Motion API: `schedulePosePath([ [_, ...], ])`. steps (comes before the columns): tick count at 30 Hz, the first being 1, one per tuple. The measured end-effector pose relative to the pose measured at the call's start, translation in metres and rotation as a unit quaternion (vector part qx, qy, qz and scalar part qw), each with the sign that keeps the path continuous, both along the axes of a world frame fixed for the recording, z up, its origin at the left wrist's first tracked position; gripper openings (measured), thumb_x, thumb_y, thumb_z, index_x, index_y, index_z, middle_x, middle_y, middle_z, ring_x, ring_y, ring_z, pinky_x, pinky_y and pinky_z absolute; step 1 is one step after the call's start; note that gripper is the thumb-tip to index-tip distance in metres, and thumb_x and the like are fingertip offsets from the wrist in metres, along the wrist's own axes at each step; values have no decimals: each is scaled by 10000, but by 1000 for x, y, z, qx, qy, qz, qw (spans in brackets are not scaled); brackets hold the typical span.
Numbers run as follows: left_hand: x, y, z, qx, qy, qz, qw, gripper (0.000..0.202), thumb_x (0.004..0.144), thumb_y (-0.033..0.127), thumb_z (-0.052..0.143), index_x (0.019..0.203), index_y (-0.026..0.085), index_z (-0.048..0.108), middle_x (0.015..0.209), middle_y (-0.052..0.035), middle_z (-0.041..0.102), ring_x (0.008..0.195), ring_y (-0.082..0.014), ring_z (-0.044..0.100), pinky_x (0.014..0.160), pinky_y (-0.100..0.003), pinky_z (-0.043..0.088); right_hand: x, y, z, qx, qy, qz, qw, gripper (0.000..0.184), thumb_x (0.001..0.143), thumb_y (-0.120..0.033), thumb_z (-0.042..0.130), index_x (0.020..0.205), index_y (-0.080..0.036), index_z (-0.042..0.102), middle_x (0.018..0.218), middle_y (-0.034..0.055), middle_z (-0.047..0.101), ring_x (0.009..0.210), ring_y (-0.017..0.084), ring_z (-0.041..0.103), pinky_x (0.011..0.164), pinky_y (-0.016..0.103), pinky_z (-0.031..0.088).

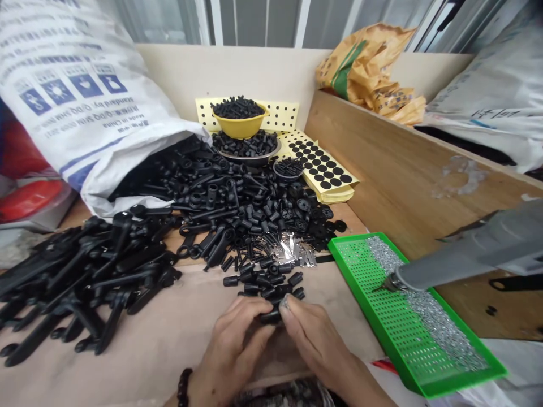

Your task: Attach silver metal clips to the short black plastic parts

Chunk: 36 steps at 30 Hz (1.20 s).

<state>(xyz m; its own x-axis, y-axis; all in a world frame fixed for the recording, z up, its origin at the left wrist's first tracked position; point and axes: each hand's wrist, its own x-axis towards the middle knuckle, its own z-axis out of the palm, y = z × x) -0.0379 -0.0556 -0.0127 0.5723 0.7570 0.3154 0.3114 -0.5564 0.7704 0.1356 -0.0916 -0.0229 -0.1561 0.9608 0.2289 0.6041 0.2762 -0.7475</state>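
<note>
Pale board table (127, 362) backed by a cream wall panel (220, 73), window frames beyond. Far left corner: white woven sack (72, 96) on its side, mouth spilling black plastic parts (220, 198) toward mid-table. Left edge: heap of long black plastic levers (80, 282), overlapping, running off the frame.

Far edge, centre: yellow bowl (240, 125) full of black pegs, standing on a metal dish (254, 160) that holds more of them. Just right of it, yellow sheet of black rubber dots (322, 169). Loose bright metal clips (288, 247) lie among the black parts, mid-table.

Right side: wooden board (403, 169) standing along the table, tan paper bag (365, 73) behind it. Green perforated tray (365, 271) near the right edge, strewn with small silver pieces (428, 311). Gray electric screwdriver (475, 249) hangs with its bit over the tray.

Near edge, centre: left hand (235, 345), dark bead bracelet (184, 387) on the wrist, and right hand (311, 345) meet, both clenched on a short black plastic cylinder (270, 317), held just above the table. Right thumb pressed on top. Short black plastic sleeves (263, 277) scattered just beyond the hands.
</note>
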Motion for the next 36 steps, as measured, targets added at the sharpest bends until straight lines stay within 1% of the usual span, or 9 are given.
schedulePosePath([
  [3,-3,10,5,26,34,34,999,248,834,180,540,1078,226,536,1046,-48,632,965,-178,580,788,-261,499,14,9,1,-16,4,-57,998,288,944,-259,229,684,-220,347,609,-22,471,533,127,466,521,240,333],
  [6,-14,24,7,52,58,87,993,235,850,235,514,1083,218,542,1057,-55,627,913,-182,597,763,-276,505,25,17,1,-16,-50,-105,993,282,930,-264,257,661,-228,332,583,-25,457,512,136,453,512,255,325],
  [12,-42,60,6,121,133,146,973,186,869,280,467,988,192,580,1000,-65,641,887,-196,600,765,-307,495,29,26,-6,-4,-160,-96,982,302,919,-209,234,670,-229,403,567,0,545,512,161,524,509,278,309],
  [17,-44,78,8,182,217,109,953,167,875,208,416,923,192,575,882,-48,648,837,-199,587,749,-324,474,28,34,-19,-13,-226,-137,964,330,930,-298,275,643,-224,420,534,-2,561,487,167,548,491,278,258],
  [21,-30,85,10,189,346,56,917,219,844,90,395,900,173,589,819,-55,638,789,-213,553,677,-314,455,27,36,-24,-2,-206,-156,966,308,922,-346,304,653,-229,400,494,-17,529,452,164,519,473,267,256],
  [24,-20,88,15,193,422,30,885,267,823,26,374,893,164,592,786,-63,623,755,-221,525,668,-326,436,26,36,-20,21,-171,-172,970,289,914,-368,316,669,-233,389,450,-36,485,392,156,467,437,257,255],
  [30,-8,92,22,186,501,6,845,300,769,-35,401,933,146,575,843,-93,621,826,-262,536,722,-368,430,23,36,-5,66,-128,-174,974,263,902,-321,344,653,-238,363,451,-40,479,387,149,469,427,241,279],
  [33,-2,93,24,175,520,3,836,308,737,-66,401,905,127,574,839,-120,617,833,-282,553,702,-375,439,20,36,-2,78,-123,-166,975,257,899,-297,348,649,-238,341,458,-46,464,389,140,459,432,239,281],
  [36,5,95,23,164,519,15,839,319,725,-85,378,887,105,577,830,-146,620,820,-299,574,652,-373,451,16,35,1,92,-127,-156,975,263,904,-284,336,645,-239,322,463,-50,447,397,137,452,442,239,283],
])
